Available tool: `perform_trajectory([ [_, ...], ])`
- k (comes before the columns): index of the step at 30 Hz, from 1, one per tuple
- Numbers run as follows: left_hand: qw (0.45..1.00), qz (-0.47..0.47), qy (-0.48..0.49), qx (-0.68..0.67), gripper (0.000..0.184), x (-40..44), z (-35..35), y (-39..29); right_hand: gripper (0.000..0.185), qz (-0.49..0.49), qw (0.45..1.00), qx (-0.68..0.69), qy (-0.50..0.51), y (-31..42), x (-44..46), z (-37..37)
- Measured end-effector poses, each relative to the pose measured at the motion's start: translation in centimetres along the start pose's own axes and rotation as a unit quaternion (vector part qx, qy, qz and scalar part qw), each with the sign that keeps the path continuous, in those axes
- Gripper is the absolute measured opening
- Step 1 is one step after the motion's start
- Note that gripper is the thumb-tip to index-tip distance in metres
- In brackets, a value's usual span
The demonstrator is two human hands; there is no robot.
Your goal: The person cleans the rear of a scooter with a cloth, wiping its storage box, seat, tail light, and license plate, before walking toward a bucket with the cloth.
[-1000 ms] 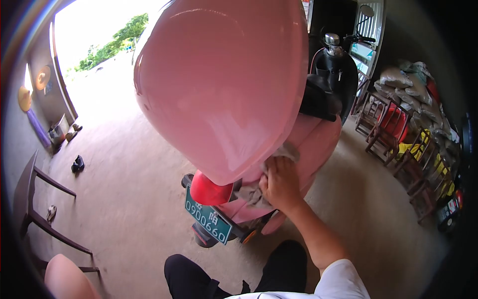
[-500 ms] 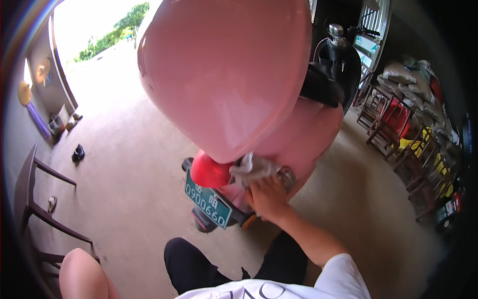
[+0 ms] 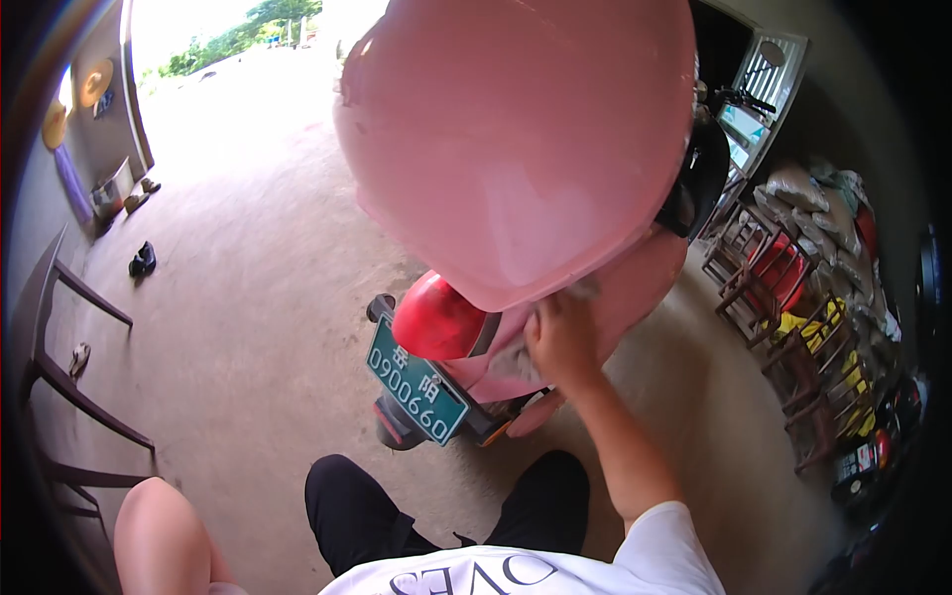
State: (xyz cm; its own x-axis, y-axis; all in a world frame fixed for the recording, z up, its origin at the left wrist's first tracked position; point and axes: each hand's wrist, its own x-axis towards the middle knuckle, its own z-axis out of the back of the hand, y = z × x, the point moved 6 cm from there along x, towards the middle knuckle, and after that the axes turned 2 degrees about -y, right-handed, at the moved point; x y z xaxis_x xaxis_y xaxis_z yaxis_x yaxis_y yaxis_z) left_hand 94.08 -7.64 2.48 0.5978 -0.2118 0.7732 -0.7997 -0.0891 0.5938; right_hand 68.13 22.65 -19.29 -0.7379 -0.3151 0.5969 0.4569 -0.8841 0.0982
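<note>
Shifted away from the taillight [image 3: 436,317], right hand [image 3: 562,339] clutches cloth [image 3: 515,362] underneath; left hand unseen.

One glossy pink scooter [image 3: 516,169]; one rounded red tail lamp [image 3: 439,319]; one green rectangular licence plate [image 3: 416,381] bearing two white characters [image 3: 428,388] and seven white digits [image 3: 408,399]. One crumpled grey cloth [image 3: 517,361]; one bare right hand [image 3: 562,337]. Two black-trousered legs [image 3: 352,511]. Two round straw-coloured hats [image 3: 96,82]. Brown wooden chairs [image 3: 796,377] at right: several, overlapping, exact count unclear. Stacked pale sacks [image 3: 801,193]: more than four.
</note>
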Motion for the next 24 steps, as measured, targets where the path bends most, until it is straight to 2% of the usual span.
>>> perform_trajectory([
  [1, 1.0, -0.003, -0.003, 0.006, 0.039, -0.1, 0.3, -0.3, 0.037, 0.005, 1.0, -0.001, 0.003, 1.1, -1.1, -0.4],
  [3, 1.0, -0.007, -0.008, 0.022, 0.039, -0.2, 0.9, -1.0, 0.04, 0.127, 0.992, -0.009, -0.022, 4.2, -2.9, -0.7],
  [7, 0.998, -0.006, -0.019, 0.055, 0.039, -0.8, 2.2, -2.5, 0.044, 0.117, 0.992, 0.021, 0.029, 3.8, -4.1, -1.5],
  [10, 0.997, -0.009, -0.029, 0.07, 0.039, -1.0, 2.9, -3.5, 0.045, 0.15, 0.987, 0.008, 0.05, 3.6, -5.6, -2.2],
  [13, 0.996, -0.023, -0.037, 0.08, 0.039, -1.0, 3.2, -4.3, 0.052, 0.184, 0.979, 0.054, 0.069, 3.8, -6.0, -2.4],
  [16, 0.994, -0.04, -0.044, 0.092, 0.038, -1.3, 3.5, -4.9, 0.048, 0.174, 0.98, 0.066, 0.069, 4.6, -4.2, -1.9],
  [18, 0.993, -0.042, -0.049, 0.099, 0.038, -1.7, 3.6, -5.2, 0.042, 0.123, 0.987, 0.081, 0.062, 6.0, -0.5, -1.3],
  [20, 0.992, -0.045, -0.054, 0.105, 0.038, -2.0, 3.6, -5.5, 0.038, 0.194, 0.968, 0.158, -0.002, 8.9, 3.6, 0.3],
  [21, 0.991, -0.047, -0.056, 0.108, 0.038, -2.2, 3.6, -5.6, 0.038, 0.195, 0.968, 0.158, 0.0, 9.2, 5.1, -0.2],
  [23, 0.991, -0.049, -0.062, 0.112, 0.038, -2.4, 3.5, -6.0, 0.033, 0.132, 0.957, 0.236, 0.103, 9.2, 7.7, -2.2],
  [24, 0.99, -0.051, -0.065, 0.114, 0.038, -2.4, 3.4, -6.1, 0.033, 0.132, 0.957, 0.235, 0.105, 9.5, 8.8, -2.6],
])
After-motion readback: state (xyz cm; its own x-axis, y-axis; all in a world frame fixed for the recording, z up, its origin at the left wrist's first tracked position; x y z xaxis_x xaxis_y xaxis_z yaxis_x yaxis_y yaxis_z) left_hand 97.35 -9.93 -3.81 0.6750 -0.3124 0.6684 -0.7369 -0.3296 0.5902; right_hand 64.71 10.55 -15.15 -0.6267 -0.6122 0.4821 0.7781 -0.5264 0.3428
